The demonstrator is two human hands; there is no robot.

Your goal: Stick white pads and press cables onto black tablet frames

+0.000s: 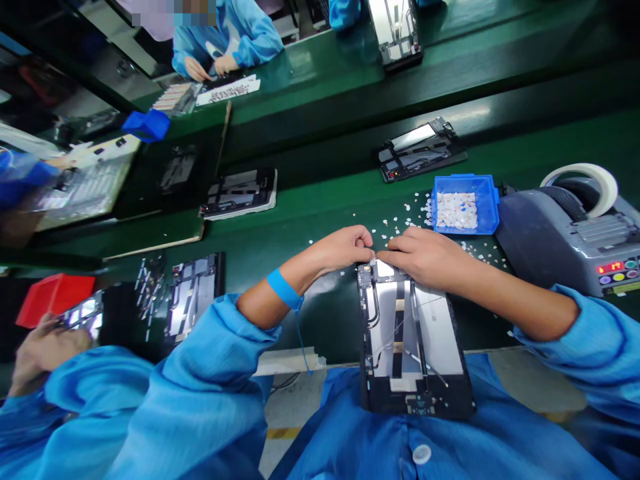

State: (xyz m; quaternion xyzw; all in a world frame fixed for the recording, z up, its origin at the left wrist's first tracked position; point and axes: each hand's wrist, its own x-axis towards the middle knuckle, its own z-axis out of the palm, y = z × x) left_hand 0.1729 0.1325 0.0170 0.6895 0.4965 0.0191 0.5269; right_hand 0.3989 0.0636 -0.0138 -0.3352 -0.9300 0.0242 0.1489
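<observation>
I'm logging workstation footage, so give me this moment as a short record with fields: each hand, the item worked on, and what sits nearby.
left hand: left hand, fingers pinched at the top edge of the open tablet chassis
right hand: right hand, resting on the same top edge, fingertips meeting the left
wrist: blue strap on the left wrist
nearby right: blue tray of small white pieces, tape dispenser
surface: green bench with scattered white bits
others: a co-worker's hand at far left
</observation>
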